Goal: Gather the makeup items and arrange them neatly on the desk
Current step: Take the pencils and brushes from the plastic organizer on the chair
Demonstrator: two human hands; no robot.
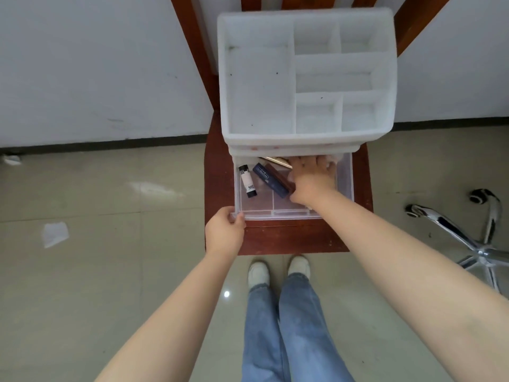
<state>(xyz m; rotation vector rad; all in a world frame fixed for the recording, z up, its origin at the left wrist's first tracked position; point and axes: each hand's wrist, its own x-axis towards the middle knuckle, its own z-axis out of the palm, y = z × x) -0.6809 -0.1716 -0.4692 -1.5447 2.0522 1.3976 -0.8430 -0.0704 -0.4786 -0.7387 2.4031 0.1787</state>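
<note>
A white plastic organiser point(259, 86) with several bare top compartments stands on a red-brown wooden chair point(292, 238). Its clear bottom drawer point(347, 177) is pulled out toward me. Inside lie a black-and-white tube point(247, 181), a dark blue stick point(270, 180), a brown stick point(278, 175) and a gold item point(276, 161) partly under the organiser. My left hand point(224, 232) pinches the drawer's front left corner. My right hand point(312, 177) reaches into the drawer, fingers curled at the back; what they touch is hidden.
The chair stands against a white wall on a pale tiled floor. A chrome swivel-chair base point(479, 244) sits at the right. Scraps of paper point(55, 233) lie on the floor at the left. My shoes point(278, 270) are just before the chair's front edge.
</note>
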